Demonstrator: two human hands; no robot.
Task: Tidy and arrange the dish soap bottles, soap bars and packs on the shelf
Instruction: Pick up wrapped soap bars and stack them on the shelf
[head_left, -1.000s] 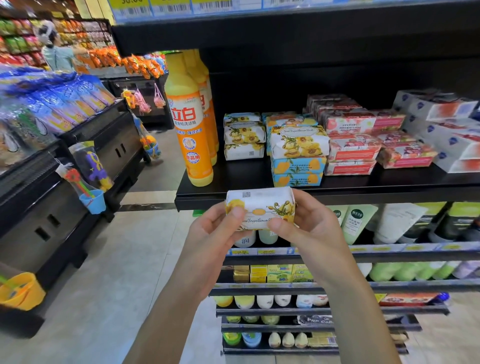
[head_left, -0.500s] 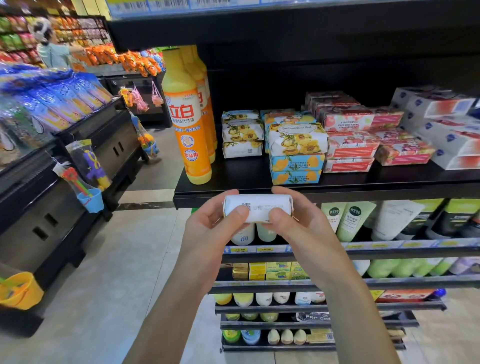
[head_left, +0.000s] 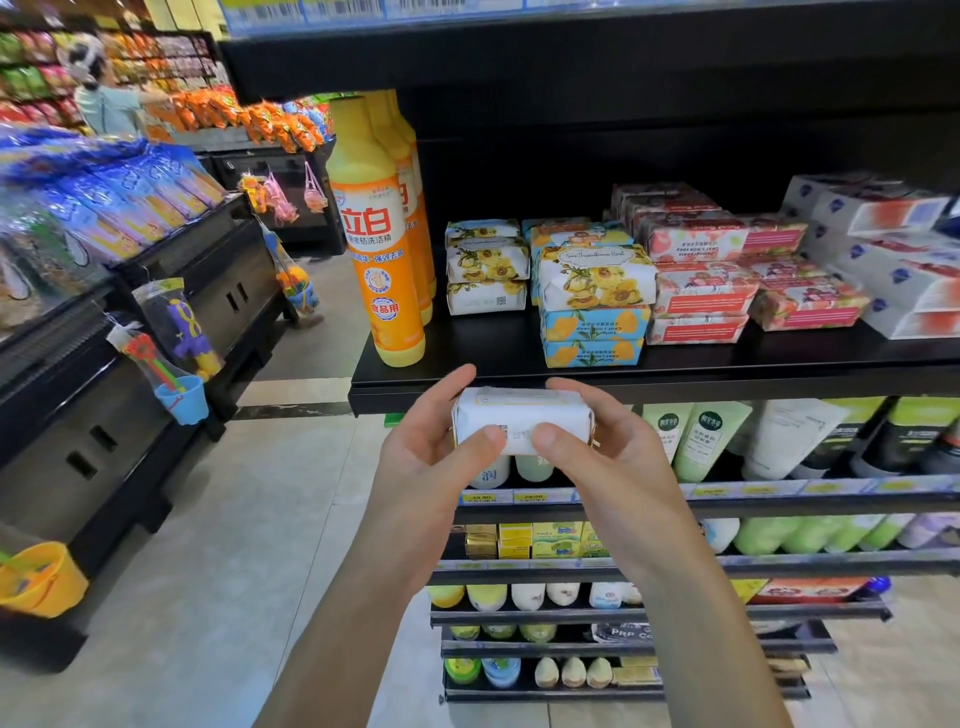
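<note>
Soap bar in white paper wrap (head_left: 522, 418), clamped at both ends in left grip (head_left: 431, 452) and right grip (head_left: 615, 460), just before front edge of black metal shelf (head_left: 753, 376). Probably mid-placing; next needs lifting onto floral white bar stack (head_left: 485, 273), printed side forward

Shelf (head_left: 467, 376): dish soap bottles (head_left: 382, 249) at left end, one behind another. Just right, stack of soap bars (head_left: 485, 273), set back. Next right, taller stack (head_left: 592, 306) nearer the front edge, then packs (head_left: 701, 291), then boxes (head_left: 893, 260) far right. Before the shelf edge, wrapped bar (head_left: 519, 415) between left hand (head_left: 426, 457) and right hand (head_left: 618, 462). Tubes (head_left: 711, 436) on the shelf below.
</note>
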